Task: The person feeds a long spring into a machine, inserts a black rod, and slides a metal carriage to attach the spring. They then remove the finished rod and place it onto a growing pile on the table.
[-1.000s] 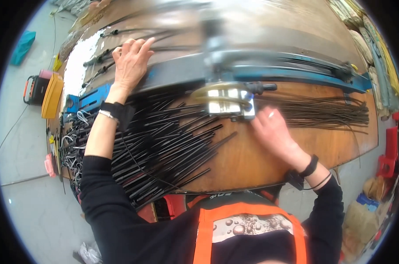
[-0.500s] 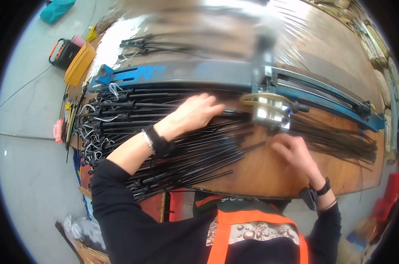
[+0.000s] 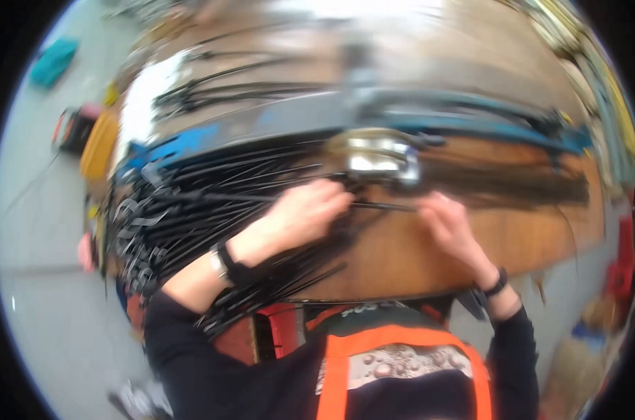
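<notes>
A thin black rod [image 3: 384, 206] runs between my hands, just in front of a shiny metal machine head [image 3: 382, 162]. My left hand [image 3: 310, 208] is closed round the rod, above the near side of a pile of similar rods. At the rod's right end, my right hand [image 3: 447, 222] pinches it with bent fingertips. The pile of black rods [image 3: 212, 199] spreads to the left, with black joints and pale cords at its far-left ends. Motion blur hides fine detail at the fingertips.
A blue rail [image 3: 261, 124] carrying the machine head crosses the wooden table [image 3: 499, 245]. Behind the rail lie more black rods [image 3: 247, 89]. Thin dark strands [image 3: 506, 180] stretch right of the head. A yellow box [image 3: 99, 148] stands beyond the table's left edge.
My left hand has come nearer the table's front edge, and the rod now shows between both hands. My right hand has closed on its end. The whole view has shifted and blurred.
</notes>
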Tool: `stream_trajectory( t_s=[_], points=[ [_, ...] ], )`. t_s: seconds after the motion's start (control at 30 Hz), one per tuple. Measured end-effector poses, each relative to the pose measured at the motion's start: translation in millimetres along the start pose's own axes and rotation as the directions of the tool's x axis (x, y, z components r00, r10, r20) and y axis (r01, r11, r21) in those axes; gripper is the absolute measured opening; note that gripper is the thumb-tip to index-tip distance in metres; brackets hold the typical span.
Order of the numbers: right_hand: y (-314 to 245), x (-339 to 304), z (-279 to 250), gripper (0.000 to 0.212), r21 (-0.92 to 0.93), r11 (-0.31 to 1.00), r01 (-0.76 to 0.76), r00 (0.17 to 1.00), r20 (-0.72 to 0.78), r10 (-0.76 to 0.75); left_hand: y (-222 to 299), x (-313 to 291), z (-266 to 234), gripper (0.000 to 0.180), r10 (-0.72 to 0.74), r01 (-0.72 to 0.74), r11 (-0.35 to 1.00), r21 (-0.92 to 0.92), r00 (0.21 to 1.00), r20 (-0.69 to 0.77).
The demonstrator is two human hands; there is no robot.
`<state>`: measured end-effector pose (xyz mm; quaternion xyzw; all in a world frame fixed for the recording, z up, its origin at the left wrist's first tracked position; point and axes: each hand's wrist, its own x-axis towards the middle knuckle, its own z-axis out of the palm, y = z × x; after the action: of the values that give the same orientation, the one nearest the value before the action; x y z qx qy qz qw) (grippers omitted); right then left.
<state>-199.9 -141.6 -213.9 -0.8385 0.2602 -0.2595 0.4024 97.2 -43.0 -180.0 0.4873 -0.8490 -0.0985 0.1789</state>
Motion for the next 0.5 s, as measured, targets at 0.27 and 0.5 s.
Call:
stream_trajectory(
  t_s=[0.27, 0.5],
  points=[
    [-17, -5, 15, 0.047, -0.515, 0.773, 0.371, 0.902, 0.001, -0.433, 18, 10, -4, 0.016, -0.075, 0.098, 0.989, -0.11, 0.977, 0.197],
    [-22, 4, 32, 0.058, -0.513, 0.785, 0.348, 0.925, 0.05, -0.377, 21, -1, 24, 0.017, -0.076, 0.076, 0.996, 0.05, 0.997, 0.004]
  ],
)
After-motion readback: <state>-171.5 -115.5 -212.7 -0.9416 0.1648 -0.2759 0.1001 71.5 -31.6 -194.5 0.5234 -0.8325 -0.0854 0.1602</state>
